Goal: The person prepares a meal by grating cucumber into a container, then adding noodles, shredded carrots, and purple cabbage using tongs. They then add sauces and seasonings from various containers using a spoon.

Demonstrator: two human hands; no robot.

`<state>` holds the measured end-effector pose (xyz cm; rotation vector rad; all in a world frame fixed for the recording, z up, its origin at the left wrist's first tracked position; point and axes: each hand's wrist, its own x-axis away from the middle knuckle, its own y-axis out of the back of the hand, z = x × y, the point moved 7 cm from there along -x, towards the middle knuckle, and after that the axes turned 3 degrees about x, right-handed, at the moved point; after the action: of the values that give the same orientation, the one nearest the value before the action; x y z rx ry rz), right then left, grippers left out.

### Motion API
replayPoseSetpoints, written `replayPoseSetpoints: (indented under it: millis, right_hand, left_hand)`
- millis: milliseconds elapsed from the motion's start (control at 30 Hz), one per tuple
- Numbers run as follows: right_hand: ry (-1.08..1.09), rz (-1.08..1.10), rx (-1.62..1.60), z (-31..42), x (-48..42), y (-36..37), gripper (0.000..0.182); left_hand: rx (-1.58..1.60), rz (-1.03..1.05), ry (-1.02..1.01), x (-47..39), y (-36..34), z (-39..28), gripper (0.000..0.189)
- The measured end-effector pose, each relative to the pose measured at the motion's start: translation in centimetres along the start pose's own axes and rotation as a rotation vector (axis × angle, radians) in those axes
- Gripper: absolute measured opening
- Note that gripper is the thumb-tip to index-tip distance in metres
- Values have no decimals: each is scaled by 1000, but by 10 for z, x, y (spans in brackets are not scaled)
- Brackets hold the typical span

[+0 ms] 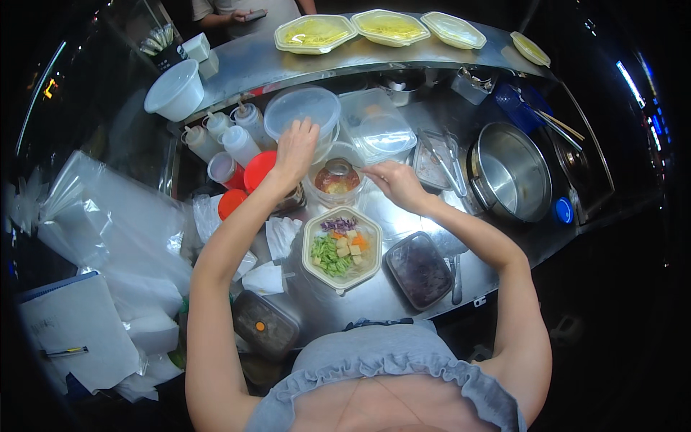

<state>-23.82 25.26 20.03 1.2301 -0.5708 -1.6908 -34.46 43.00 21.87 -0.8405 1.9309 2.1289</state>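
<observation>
My left hand reaches over the near edge of a lidded clear plastic tub; I cannot tell whether it grips it. Just in front stands an open plastic tub of reddish-brown sauce. A small metal ladle sits in that sauce. At the tub's right rim, the fingertips of my right hand pinch what looks like the ladle's handle. Nearer me is an octagonal takeaway bowl with shredded green vegetable, purple cabbage, orange pieces and pale cubes.
Squeeze bottles and red lids crowd the left. Right are metal tongs and a steel pot. Lidded dark containers lie nearer. Filled, lidded bowls line the shelf, where a person stands behind.
</observation>
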Motion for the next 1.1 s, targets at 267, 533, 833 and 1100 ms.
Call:
replayPoseSetpoints:
  millis: [267, 533, 833, 1100]
  right_hand:
    - [230, 98, 175, 19, 10, -18, 23]
    - [-135, -44, -91, -7, 3, -14, 18]
    - [-560, -71, -55, -46, -15, -26, 26]
    - [-59, -141, -159, 85, -91, -94, 46]
  left_hand:
    - [120, 262, 74, -7, -43, 34, 24]
    - [517, 481, 528, 74, 10, 97, 83]
    - [231, 707, 481, 114, -23, 84, 133]
    - [116, 135, 539, 156, 8, 68, 114]
